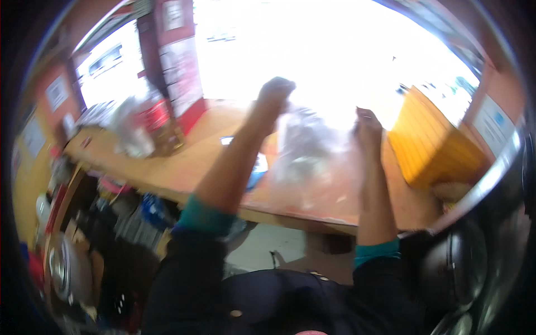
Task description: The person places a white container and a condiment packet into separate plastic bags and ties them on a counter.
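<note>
A clear plastic bag [310, 167], blurred by motion, hangs stretched between my two raised hands above the wooden counter. My left hand [276, 93] is closed on its upper left edge. On the opposite edge, my right hand [369, 119] pinches the plastic with its fingertips. Bright light from outside washes out the bag's top, and I cannot tell whether anything is inside it. Partly behind my left forearm, a blue and white item [257, 169] lies on the counter.
The wooden counter [180, 169] spans in front of me. At its left stand a bottle with a red label [155, 117] and a whitish plastic bag [130, 121]. A yellow box-like object [431, 142] is at the right. Cluttered shelving [138, 226] sits below left.
</note>
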Demonstrator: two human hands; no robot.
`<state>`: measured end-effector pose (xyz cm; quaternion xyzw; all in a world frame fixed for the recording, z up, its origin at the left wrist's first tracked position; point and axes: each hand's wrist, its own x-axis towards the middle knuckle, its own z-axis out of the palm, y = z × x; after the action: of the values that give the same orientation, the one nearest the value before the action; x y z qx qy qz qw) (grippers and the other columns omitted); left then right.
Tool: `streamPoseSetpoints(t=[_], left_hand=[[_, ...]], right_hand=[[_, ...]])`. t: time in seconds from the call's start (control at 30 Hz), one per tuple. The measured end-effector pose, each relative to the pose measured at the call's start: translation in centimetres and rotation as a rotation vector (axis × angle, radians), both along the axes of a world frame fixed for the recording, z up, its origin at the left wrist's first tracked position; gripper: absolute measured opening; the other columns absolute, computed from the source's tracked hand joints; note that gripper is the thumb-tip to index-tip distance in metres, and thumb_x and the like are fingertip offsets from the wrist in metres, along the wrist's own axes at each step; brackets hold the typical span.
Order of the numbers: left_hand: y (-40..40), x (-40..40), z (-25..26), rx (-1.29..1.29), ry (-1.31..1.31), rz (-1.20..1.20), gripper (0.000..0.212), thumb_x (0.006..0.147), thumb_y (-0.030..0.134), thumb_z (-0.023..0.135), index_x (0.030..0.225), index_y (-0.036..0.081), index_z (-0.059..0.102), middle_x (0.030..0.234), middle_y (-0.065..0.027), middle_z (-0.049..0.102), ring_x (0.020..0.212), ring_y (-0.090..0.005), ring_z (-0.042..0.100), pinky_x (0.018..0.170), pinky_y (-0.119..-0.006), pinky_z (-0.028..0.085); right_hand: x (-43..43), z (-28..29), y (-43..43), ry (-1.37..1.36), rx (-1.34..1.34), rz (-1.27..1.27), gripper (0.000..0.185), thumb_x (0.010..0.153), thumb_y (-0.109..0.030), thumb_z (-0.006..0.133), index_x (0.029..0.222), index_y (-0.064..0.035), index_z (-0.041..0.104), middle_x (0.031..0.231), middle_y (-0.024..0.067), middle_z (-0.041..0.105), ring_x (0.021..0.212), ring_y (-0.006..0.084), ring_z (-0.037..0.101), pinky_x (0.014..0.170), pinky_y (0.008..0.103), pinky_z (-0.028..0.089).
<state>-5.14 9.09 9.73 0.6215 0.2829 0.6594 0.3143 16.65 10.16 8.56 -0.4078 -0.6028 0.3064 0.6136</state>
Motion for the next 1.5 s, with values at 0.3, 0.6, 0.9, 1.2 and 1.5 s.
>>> streamPoseSetpoints(t=[0.3, 0.6, 0.9, 1.2, 1.5], left_hand=[[22.3, -4.4, -12.5, -0.735, 0.347, 0.447, 0.019, 0.075, 0.020, 0.061, 0.090, 0.009, 0.060, 0.080, -0.0063, 0.056, 0.074, -0.0180, 0.054, 0.065, -0.030, 0.044], [20.3, -10.5, -14.6, -0.845, -0.265, 0.406, 0.037, 0.073, 0.022, 0.062, 0.104, 0.004, 0.055, 0.090, -0.0167, 0.060, 0.083, -0.0269, 0.059, 0.070, -0.034, 0.048], [14.4, -9.1, -15.8, -0.497, -0.675, 0.130, 0.074, 0.062, 0.000, 0.059, 0.128, 0.000, 0.024, 0.100, -0.0158, 0.049, 0.088, -0.0259, 0.052, 0.075, -0.032, 0.046], [14.7, -8.3, -17.8, -0.482, -0.742, 0.009, 0.083, 0.058, -0.012, 0.060, 0.129, 0.007, 0.021, 0.098, -0.0109, 0.038, 0.079, -0.0204, 0.048, 0.061, -0.027, 0.048], [15.5, -7.6, -18.6, -0.373, -0.546, -0.075, 0.069, 0.062, -0.007, 0.061, 0.123, 0.005, 0.030, 0.092, -0.0095, 0.044, 0.082, -0.0192, 0.049, 0.068, -0.027, 0.047]], right_hand=[[-10.4, -10.3, 22.6, 0.144, -0.598, 0.711, 0.031, 0.081, -0.021, 0.052, 0.103, 0.0003, 0.053, 0.094, 0.0142, 0.061, 0.080, 0.0208, 0.061, 0.063, 0.0304, 0.049], [-10.4, -21.6, 32.0, 0.403, -0.894, 0.799, 0.035, 0.078, -0.010, 0.051, 0.110, 0.0025, 0.046, 0.105, 0.0151, 0.053, 0.082, 0.0210, 0.056, 0.056, 0.0329, 0.052], [-12.2, -24.6, 36.9, 0.351, -0.828, 0.765, 0.042, 0.083, -0.035, 0.043, 0.110, -0.0036, 0.049, 0.098, 0.0118, 0.057, 0.079, 0.0260, 0.057, 0.058, 0.0439, 0.049], [-18.0, -23.2, 31.3, 0.021, -0.498, 0.676, 0.042, 0.084, -0.035, 0.043, 0.111, -0.0031, 0.048, 0.098, 0.0122, 0.057, 0.080, 0.0254, 0.057, 0.061, 0.0421, 0.049], [-20.4, -17.5, 30.3, -0.177, -0.076, 0.606, 0.042, 0.085, -0.035, 0.043, 0.111, -0.0027, 0.048, 0.099, 0.0127, 0.056, 0.081, 0.0248, 0.057, 0.063, 0.0402, 0.048]])
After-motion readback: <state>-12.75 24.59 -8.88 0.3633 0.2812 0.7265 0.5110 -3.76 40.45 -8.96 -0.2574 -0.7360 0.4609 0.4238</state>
